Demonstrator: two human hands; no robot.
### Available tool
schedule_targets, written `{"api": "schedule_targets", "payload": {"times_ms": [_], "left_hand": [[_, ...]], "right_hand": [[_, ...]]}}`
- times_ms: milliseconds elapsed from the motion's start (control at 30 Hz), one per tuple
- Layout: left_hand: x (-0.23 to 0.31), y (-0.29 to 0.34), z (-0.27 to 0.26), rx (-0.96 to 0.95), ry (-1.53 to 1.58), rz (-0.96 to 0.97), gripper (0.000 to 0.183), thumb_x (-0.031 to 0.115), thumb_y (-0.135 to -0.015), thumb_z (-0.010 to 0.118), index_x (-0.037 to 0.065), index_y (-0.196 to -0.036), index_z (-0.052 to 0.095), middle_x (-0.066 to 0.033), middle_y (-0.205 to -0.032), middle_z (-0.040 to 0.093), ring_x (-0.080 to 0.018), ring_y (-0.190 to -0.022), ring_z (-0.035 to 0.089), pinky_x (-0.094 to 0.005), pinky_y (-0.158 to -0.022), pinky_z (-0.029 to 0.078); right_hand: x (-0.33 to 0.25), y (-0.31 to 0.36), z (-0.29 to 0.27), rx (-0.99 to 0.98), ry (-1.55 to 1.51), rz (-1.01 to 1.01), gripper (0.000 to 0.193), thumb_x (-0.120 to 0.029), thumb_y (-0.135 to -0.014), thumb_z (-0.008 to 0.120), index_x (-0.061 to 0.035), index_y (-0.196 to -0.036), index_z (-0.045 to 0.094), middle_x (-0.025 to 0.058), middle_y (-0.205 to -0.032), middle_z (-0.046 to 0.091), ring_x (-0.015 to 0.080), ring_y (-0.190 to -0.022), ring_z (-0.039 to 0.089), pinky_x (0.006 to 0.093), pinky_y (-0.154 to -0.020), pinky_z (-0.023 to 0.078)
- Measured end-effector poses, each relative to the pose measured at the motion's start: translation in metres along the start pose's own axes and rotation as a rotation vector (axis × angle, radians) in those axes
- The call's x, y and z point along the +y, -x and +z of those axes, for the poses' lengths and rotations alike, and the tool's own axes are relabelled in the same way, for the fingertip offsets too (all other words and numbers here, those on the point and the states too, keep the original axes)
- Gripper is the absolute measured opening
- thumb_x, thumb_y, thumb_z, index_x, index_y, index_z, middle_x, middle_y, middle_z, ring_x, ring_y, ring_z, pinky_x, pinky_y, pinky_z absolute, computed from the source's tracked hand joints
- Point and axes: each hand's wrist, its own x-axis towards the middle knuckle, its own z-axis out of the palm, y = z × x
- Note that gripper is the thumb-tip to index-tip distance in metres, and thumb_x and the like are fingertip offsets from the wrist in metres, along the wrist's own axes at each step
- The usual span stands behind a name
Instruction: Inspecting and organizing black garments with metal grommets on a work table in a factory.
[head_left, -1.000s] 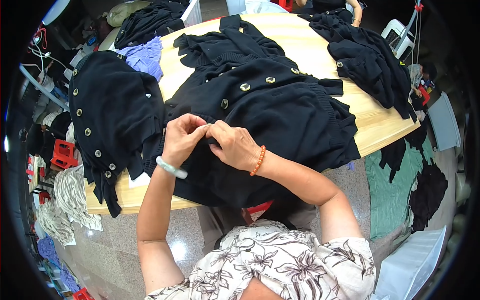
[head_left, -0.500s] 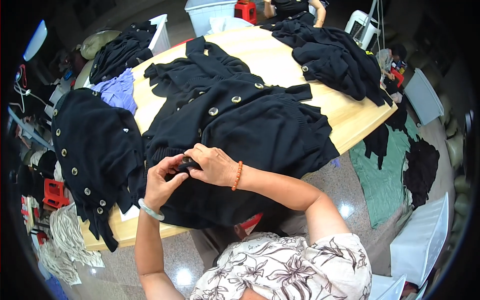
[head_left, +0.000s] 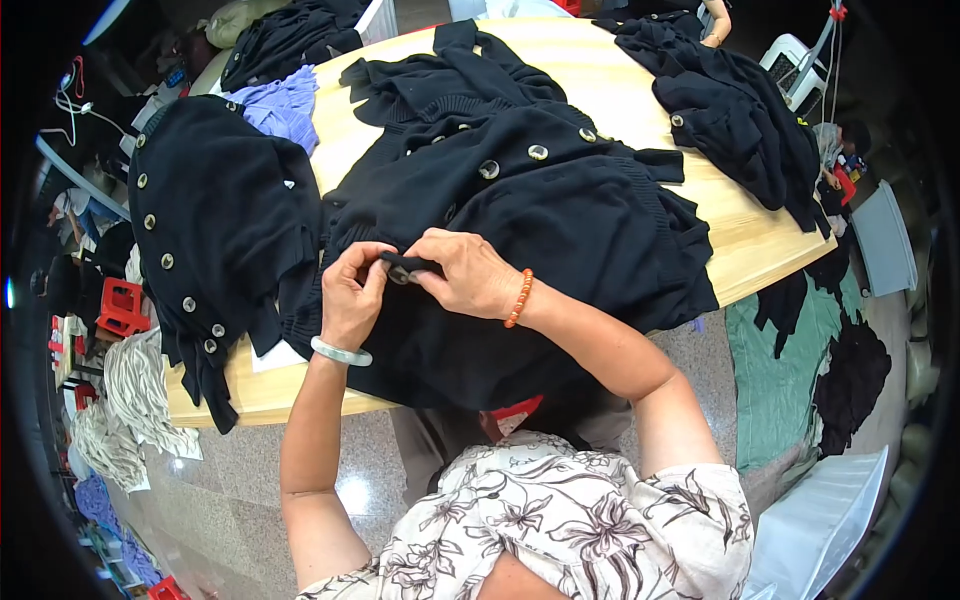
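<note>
A black knit cardigan [head_left: 560, 240] with large pale-and-dark buttons lies spread over the table's front and hangs past its edge. My left hand [head_left: 352, 296] pinches the cardigan's button edge between thumb and fingers. Close by on the right, my right hand [head_left: 476, 272] grips the same strip of edge. Between my fingertips a button [head_left: 399, 274] shows on the raised, folded fabric. Part of that strip is hidden behind my fingers. Another black buttoned cardigan [head_left: 225, 200] lies to the left, its row of buttons along the outer side.
The wooden table [head_left: 765, 255] has a curved right edge. Black garments [head_left: 735, 120] are piled at its far right, and a lilac knit [head_left: 283, 105] lies at the left. A red stool [head_left: 123, 306] and grey-white knits [head_left: 150, 385] are on the left; a white bin [head_left: 820, 520] stands lower right.
The view has shifted, so the table sits higher in it. My hands have turned the held edge so the button faces differently; both still grip the cardigan.
</note>
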Motion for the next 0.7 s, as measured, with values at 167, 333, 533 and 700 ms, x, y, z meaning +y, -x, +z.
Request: {"api": "schedule_targets", "payload": {"times_ms": [167,333,533,700], "left_hand": [[0.017,-0.02,-0.011,0.236,-0.565,0.226,0.011,-0.004,-0.082,0.063,0.001,-0.09,0.067,-0.0114,-0.09,0.066,-0.0278,-0.086,0.063,-0.0354,-0.079,0.05],[0.05,-0.045,0.038,0.083,-0.536,0.535,0.018,-0.001,-0.081,0.065,0.003,-0.099,0.065,-0.0137,-0.098,0.065,-0.0328,-0.094,0.061,-0.0413,-0.084,0.049],[0.015,-0.082,0.052,-0.245,-0.625,0.17,0.027,0.007,-0.08,0.071,0.0,-0.106,0.069,-0.0151,-0.096,0.068,-0.0286,-0.086,0.067,-0.0361,-0.082,0.053],[0.02,-0.093,0.041,-0.378,-0.235,-0.168,0.021,0.007,-0.077,0.077,-0.003,-0.094,0.071,-0.0093,-0.079,0.071,-0.015,-0.07,0.066,-0.028,-0.069,0.054]], "right_hand": [[0.002,0.009,-0.034,0.071,0.42,0.104,0.014,-0.018,-0.087,0.067,-0.0079,-0.096,0.067,0.0088,-0.091,0.062,0.0308,-0.077,0.067,0.0418,-0.067,0.056],[0.019,0.011,-0.024,0.133,0.533,-0.063,0.008,-0.011,-0.085,0.067,-0.0058,-0.09,0.065,0.0097,-0.084,0.058,0.0282,-0.061,0.065,0.0372,-0.053,0.053],[0.02,0.016,-0.021,0.108,0.538,-0.038,0.011,-0.015,-0.086,0.068,-0.0057,-0.086,0.063,0.0097,-0.083,0.058,0.0278,-0.062,0.066,0.037,-0.055,0.054],[0.023,0.013,-0.022,0.13,0.43,-0.073,0.009,-0.009,-0.085,0.065,-0.0025,-0.088,0.06,0.012,-0.087,0.058,0.0302,-0.069,0.065,0.0376,-0.059,0.054]]}}
